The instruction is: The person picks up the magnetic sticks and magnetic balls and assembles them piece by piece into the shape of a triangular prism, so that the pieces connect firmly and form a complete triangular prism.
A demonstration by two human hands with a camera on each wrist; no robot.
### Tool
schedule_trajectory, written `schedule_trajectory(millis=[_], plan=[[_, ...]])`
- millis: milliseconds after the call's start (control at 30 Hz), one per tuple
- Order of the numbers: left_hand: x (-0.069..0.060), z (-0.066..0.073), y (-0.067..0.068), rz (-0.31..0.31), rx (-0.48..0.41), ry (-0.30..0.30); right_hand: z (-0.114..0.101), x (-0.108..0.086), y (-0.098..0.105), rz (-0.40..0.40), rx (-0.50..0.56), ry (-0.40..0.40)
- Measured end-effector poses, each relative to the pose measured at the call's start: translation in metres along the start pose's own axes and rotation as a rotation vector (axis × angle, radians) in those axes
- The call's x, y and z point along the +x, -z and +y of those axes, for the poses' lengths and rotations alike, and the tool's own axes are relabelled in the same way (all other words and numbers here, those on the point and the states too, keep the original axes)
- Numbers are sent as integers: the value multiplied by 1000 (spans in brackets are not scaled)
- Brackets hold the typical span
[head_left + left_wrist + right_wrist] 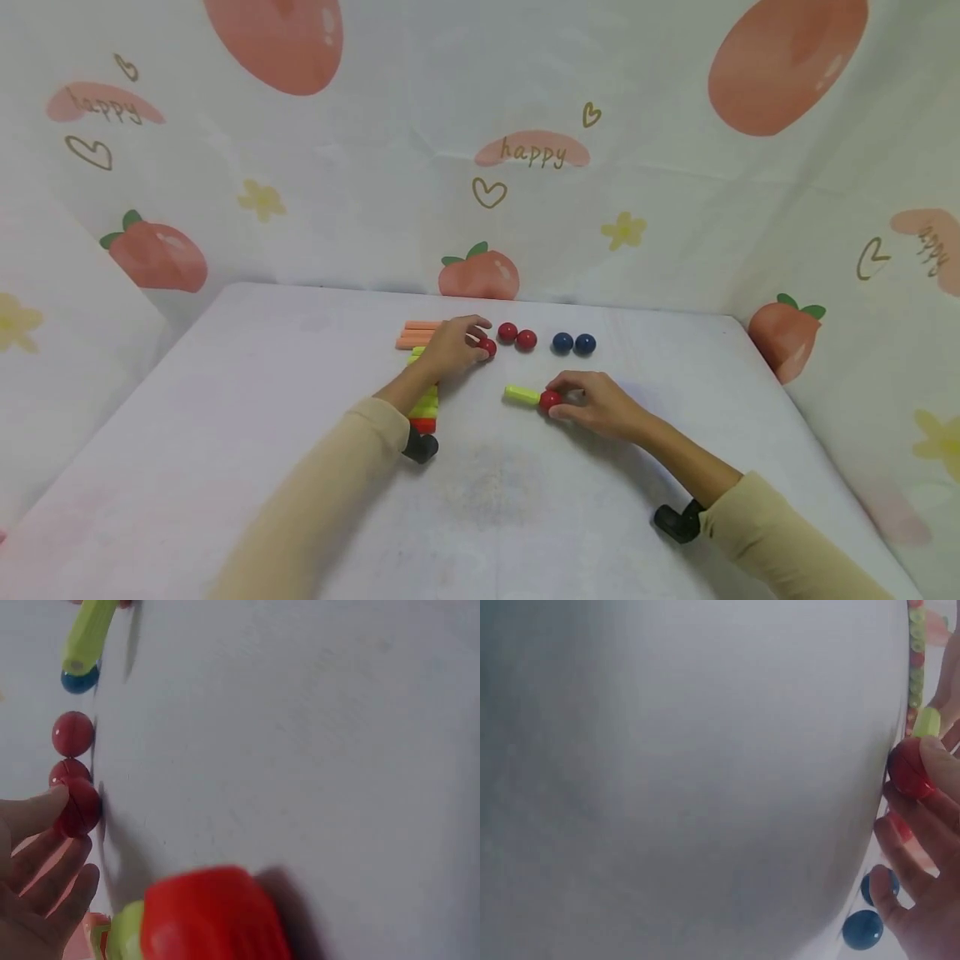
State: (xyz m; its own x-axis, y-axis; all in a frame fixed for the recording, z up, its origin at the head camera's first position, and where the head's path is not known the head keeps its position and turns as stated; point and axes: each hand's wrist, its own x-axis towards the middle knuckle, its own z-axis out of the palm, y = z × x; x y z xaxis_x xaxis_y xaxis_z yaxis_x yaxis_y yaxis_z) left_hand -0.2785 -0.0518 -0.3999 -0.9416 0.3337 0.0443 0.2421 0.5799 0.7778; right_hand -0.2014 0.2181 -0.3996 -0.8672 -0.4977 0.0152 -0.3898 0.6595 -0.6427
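My left hand holds a red ball between thumb and fingers, near the row of sticks. In the left wrist view the thumb lies on this red ball. To the right, my right hand pinches another red ball just above or on the table; I cannot tell which. A yellow-green stick points left from that ball and appears joined to it. The right wrist view shows the thumb on the red ball, beside the stick's end.
Two red balls and two blue balls lie behind the hands. Orange sticks and several yellow-green sticks lie by the left forearm, with a red stick at the near end. A white cloth covers the table.
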Motion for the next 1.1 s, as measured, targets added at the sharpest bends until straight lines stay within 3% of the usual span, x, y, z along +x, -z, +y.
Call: schedule_trajectory(millis=[333,533,667,867,1100], plan=[[-22,4,1,-144,-39,-22,-6,3,-1,41,-93,-43],[-28,6,-3,-194,-73,-66,-8,2,-2,50,-122,-48],[-27,6,-7,-204,-81,-90,-7,1,-2,49,-121,-37],[-28,7,-9,-210,-75,-103,-1,-4,0,-21,-74,18],[-43,0,9,-182,-117,-171,7,-9,3,-47,-19,77]])
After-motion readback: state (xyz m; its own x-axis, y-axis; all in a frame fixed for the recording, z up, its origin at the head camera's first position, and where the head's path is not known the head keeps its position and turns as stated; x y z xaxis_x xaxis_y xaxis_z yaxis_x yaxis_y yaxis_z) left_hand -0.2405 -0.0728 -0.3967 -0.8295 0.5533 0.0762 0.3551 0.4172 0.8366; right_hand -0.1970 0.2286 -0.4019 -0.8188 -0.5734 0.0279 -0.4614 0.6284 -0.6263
